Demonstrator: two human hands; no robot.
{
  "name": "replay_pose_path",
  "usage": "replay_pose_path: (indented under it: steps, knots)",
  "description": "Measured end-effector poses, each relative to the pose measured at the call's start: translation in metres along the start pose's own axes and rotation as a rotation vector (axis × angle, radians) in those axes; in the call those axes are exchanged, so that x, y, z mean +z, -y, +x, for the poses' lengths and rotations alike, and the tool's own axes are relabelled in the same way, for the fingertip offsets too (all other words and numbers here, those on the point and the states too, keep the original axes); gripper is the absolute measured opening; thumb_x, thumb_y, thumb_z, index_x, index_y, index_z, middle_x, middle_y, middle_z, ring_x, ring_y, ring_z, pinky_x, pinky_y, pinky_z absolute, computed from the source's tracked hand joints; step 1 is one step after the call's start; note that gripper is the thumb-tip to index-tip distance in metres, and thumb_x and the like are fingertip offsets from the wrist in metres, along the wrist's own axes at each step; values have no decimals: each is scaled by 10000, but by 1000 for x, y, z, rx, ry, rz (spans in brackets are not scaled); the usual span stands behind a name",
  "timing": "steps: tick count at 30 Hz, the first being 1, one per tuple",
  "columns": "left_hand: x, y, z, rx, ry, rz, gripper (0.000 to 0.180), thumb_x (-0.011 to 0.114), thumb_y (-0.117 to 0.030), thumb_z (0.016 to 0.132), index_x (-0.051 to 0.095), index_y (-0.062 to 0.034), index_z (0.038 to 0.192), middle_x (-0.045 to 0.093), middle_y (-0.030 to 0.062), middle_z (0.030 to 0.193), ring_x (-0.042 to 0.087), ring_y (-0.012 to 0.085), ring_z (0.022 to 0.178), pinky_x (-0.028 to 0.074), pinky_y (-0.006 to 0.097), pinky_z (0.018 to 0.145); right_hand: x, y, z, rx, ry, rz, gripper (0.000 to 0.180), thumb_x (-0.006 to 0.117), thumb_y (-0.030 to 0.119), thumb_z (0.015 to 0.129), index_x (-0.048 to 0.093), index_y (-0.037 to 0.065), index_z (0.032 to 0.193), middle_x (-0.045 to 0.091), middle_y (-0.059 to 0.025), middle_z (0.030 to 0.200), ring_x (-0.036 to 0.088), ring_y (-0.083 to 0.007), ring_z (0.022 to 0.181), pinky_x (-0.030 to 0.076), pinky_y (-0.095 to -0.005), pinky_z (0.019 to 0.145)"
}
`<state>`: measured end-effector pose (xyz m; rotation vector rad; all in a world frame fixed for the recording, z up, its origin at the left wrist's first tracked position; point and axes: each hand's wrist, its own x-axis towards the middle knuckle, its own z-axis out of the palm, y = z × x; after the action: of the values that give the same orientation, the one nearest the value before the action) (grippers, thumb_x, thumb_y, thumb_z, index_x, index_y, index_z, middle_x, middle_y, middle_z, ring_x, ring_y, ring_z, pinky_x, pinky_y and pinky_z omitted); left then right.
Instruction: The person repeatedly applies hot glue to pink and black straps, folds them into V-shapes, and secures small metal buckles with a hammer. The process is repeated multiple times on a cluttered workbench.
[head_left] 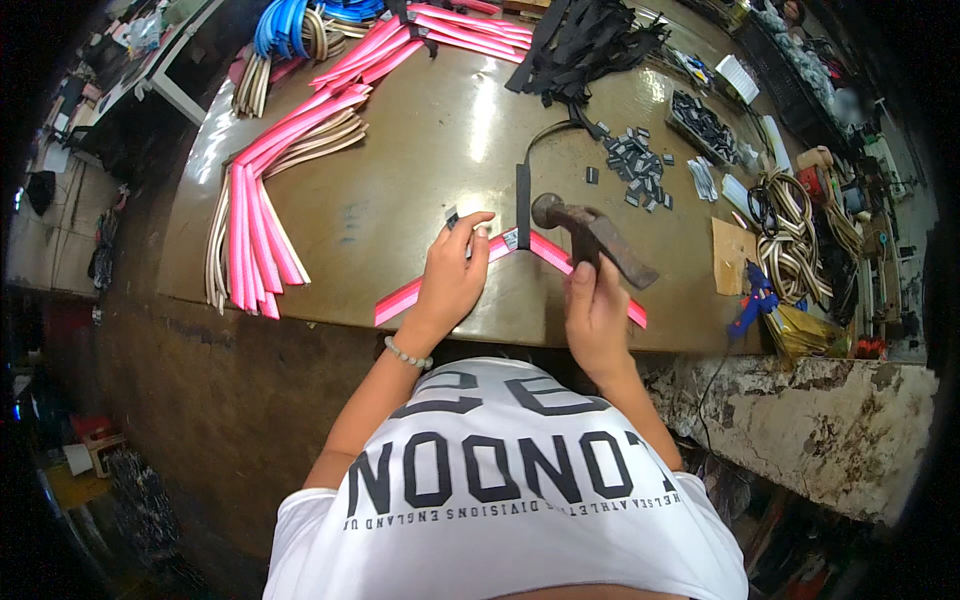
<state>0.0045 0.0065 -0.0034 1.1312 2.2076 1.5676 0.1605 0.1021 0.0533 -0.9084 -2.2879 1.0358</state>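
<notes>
At centre, the pink strip (552,252) passes under the left hand (455,278), whose grip I cannot tell. Right hand (598,315) clamps the hammer (592,237).

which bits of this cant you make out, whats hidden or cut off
In the head view:
- hammer: its handle, mostly hidden by the right hand
- bent pink strip: partly covered by both hands
- dark clip: partly behind the left hand
- black strap pile: cut off by the top edge
- clips in the tray: too small to count
</notes>
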Motion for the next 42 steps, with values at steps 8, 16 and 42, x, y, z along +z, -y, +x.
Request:
replay_pose_path:
  steps: [8, 16, 42]
  knots:
    - [9, -5, 7, 27, 83, 316, 358, 736, -302, 825, 710, -5, 1023, 628, 217, 932, 641, 394, 845, 521, 448, 750, -11, -46, 4, 256, 67, 81, 458, 511, 406, 1005, 606, -37, 1074, 620, -235, 753, 601, -264, 677, 471, -406, 655]
    - [7, -19, 42, 216, 195, 198, 201, 709, -241, 837, 705, -65, 935, 595, 157, 888, 550, 346, 876, 436, 429, 894, -101, -132, -9, 377, -412, -81, 448, 490, 412, 1011, 599, -4, 1140, 640, -209, 918, 619, -326, 811, 468, -399, 727]
    - [52, 47, 280, 121, 238, 695, 391, 656, -431, 876, 738, -62, 976, 695, 202, 995, 666, 390, 957, 525, 466, 847, -122, -146, -17, 643, -482, 589, 491, 420, 476, 1035, 551, 17, 1151, 521, -33, 671, 467, -98, 463, 374, -259, 411]
